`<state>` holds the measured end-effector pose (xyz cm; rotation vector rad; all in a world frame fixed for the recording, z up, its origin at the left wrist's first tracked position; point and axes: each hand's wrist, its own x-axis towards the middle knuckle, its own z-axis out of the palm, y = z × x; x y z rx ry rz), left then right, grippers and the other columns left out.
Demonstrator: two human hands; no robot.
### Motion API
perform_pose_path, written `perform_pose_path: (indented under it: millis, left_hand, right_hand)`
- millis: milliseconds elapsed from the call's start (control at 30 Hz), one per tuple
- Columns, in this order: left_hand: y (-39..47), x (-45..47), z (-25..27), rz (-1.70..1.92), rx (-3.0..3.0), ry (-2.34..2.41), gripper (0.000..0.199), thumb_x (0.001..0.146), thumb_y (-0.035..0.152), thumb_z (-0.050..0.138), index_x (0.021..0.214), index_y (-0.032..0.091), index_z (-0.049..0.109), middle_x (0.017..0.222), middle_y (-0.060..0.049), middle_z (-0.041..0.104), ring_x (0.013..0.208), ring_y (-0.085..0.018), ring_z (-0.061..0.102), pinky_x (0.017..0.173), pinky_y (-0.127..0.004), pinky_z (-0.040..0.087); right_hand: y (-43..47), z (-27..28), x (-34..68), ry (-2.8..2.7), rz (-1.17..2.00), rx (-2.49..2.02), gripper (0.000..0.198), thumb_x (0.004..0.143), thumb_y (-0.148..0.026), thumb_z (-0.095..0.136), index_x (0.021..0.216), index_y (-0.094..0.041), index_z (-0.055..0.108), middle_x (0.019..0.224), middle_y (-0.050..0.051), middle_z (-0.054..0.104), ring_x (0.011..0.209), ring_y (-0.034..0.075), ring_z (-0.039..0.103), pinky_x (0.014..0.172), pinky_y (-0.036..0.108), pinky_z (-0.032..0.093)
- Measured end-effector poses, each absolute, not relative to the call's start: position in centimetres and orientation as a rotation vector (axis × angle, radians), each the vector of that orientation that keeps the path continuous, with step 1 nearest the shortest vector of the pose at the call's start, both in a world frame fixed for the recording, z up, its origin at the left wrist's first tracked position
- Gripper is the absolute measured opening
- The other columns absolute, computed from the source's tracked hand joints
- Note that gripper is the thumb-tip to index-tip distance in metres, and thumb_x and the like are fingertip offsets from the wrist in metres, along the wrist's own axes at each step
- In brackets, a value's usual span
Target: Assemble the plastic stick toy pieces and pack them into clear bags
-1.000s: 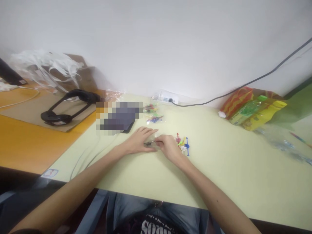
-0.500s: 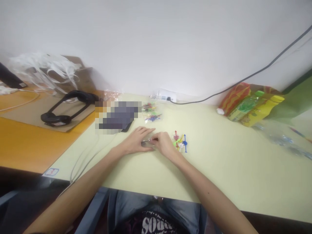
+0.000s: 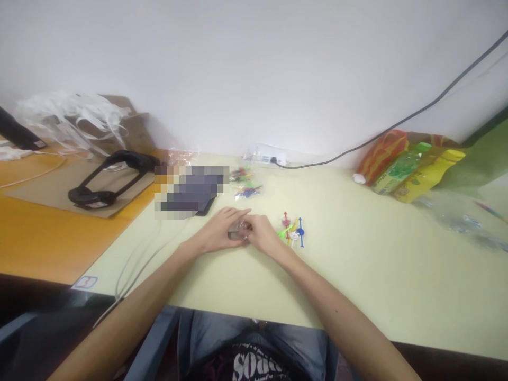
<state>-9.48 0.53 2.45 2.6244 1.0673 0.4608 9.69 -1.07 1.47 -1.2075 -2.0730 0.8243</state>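
A small clear plastic bag [image 3: 237, 229] lies between my hands, low over the table. My left hand [image 3: 217, 230] curves around its left side, thumb and fingers holding it. From the right, my right hand [image 3: 262, 232] has its fingers closed on the bag's edge; the fingertips are partly hidden. Just right of that hand is a loose group of small plastic arrow spinners, among them a blue spinner [image 3: 301, 232], a red spinner [image 3: 286, 219] and a green spinner [image 3: 284, 233]. Farther back, bagged spinners [image 3: 248, 191] lie in clear plastic.
A dark, pixelated flat device [image 3: 192, 190] lies left of the bagged spinners. Black headgear [image 3: 111, 177] rests on cardboard at the left. A power strip [image 3: 264, 155] with a cable sits by the wall. At the right are a green-capped bottle [image 3: 400, 169], a yellow pack [image 3: 431, 177] and clear plastic wrappers [image 3: 456, 219].
My right hand has shifted slightly left, closer to my left hand, and more of the clear bag shows between them. The spinners are where they were.
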Motion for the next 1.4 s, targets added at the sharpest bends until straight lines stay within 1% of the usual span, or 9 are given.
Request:
perform_pose_path:
  millis: [300, 433, 533, 733, 833, 1000, 1133, 1267, 1400]
  left_hand:
    - [0.1, -11.1, 2.7, 0.509, 2.605, 1.167, 0.087, 0.084, 0.056, 0.074, 0.157, 0.028, 0.037, 0.153, -0.011, 0.049, 0.139, -0.033, 0.047, 0.119, -0.049, 0.036]
    - [-0.1, -11.2, 2.4, 0.504, 2.567, 1.175, 0.085, 0.084, 0.059, 0.074, 0.156, 0.028, 0.039, 0.152, -0.011, 0.049, 0.140, -0.032, 0.046, 0.118, -0.048, 0.038]
    - [0.1, -10.9, 2.2, 0.517, 2.561, 1.172, 0.085, 0.083, 0.060, 0.074, 0.155, 0.028, 0.041, 0.152, -0.011, 0.050, 0.140, -0.032, 0.046, 0.118, -0.048, 0.038]
    - [0.3, -10.8, 2.2, 0.513, 2.551, 1.147, 0.082, 0.083, 0.059, 0.075, 0.153, 0.029, 0.044, 0.146, -0.011, 0.056, 0.135, -0.033, 0.049, 0.116, -0.049, 0.040]
    - [0.4, -10.9, 2.1, 0.517, 2.546, 1.122, 0.080, 0.084, 0.057, 0.075, 0.153, 0.030, 0.044, 0.146, -0.010, 0.056, 0.136, -0.034, 0.049, 0.115, -0.049, 0.040]
    - [0.5, -11.0, 1.8, 0.517, 2.544, 1.129, 0.079, 0.084, 0.056, 0.075, 0.152, 0.030, 0.045, 0.146, -0.008, 0.057, 0.136, -0.033, 0.048, 0.116, -0.046, 0.039]
    - [0.5, -11.1, 1.8, 0.520, 2.542, 1.127, 0.078, 0.085, 0.058, 0.074, 0.151, 0.029, 0.045, 0.146, -0.008, 0.057, 0.136, -0.032, 0.047, 0.116, -0.045, 0.038]
    - [0.4, -11.1, 1.8, 0.513, 2.564, 1.143, 0.075, 0.088, 0.059, 0.070, 0.151, 0.028, 0.045, 0.145, -0.008, 0.057, 0.135, -0.032, 0.048, 0.115, -0.046, 0.038]
    - [0.2, -11.1, 1.8, 0.480, 2.602, 1.180, 0.076, 0.089, 0.061, 0.067, 0.154, 0.028, 0.043, 0.146, -0.009, 0.055, 0.136, -0.033, 0.046, 0.117, -0.048, 0.035]
  right_hand:
    - [-0.6, 1.8, 10.5, -1.994, 0.819, -1.340, 0.005, 0.082, -0.012, 0.072, 0.080, -0.015, 0.075, 0.070, 0.003, 0.071, 0.063, 0.013, 0.057, 0.063, 0.023, 0.036]
    - [-0.3, 1.7, 10.8, -2.020, 0.830, -1.317, 0.011, 0.085, -0.014, 0.069, 0.076, -0.015, 0.076, 0.065, 0.002, 0.068, 0.061, 0.012, 0.053, 0.061, 0.023, 0.033]
    - [-0.3, 1.5, 10.7, -2.062, 0.828, -1.270, 0.018, 0.085, -0.009, 0.064, 0.075, -0.016, 0.076, 0.064, 0.001, 0.067, 0.062, 0.012, 0.052, 0.062, 0.023, 0.032]
    - [-0.1, 1.3, 10.0, -2.142, 0.797, -1.240, 0.020, 0.088, -0.011, 0.061, 0.075, -0.016, 0.075, 0.070, 0.003, 0.070, 0.067, 0.015, 0.056, 0.065, 0.025, 0.035]
    - [0.0, 1.1, 9.7, -2.185, 0.811, -1.210, 0.020, 0.086, -0.008, 0.062, 0.079, -0.017, 0.078, 0.080, 0.004, 0.074, 0.075, 0.017, 0.062, 0.071, 0.025, 0.041]
    - [0.1, 0.7, 9.6, -2.228, 0.825, -1.064, 0.040, 0.080, 0.004, 0.054, 0.095, -0.021, 0.082, 0.115, 0.007, 0.075, 0.104, 0.021, 0.068, 0.095, 0.027, 0.047]
    - [-0.1, 0.9, 9.6, -2.262, 0.849, -1.054, 0.047, 0.080, 0.007, 0.052, 0.099, -0.022, 0.083, 0.118, 0.007, 0.074, 0.108, 0.021, 0.067, 0.100, 0.031, 0.048]
    - [-0.3, 1.9, 10.3, -2.234, 0.882, -1.103, 0.040, 0.089, 0.002, 0.050, 0.103, -0.020, 0.081, 0.110, 0.008, 0.075, 0.104, 0.020, 0.068, 0.097, 0.031, 0.048]
    - [-0.6, 4.3, 13.6, -2.044, 0.925, -1.165, 0.025, 0.096, -0.013, 0.055, 0.106, -0.019, 0.077, 0.110, 0.007, 0.075, 0.101, 0.019, 0.068, 0.092, 0.029, 0.049]
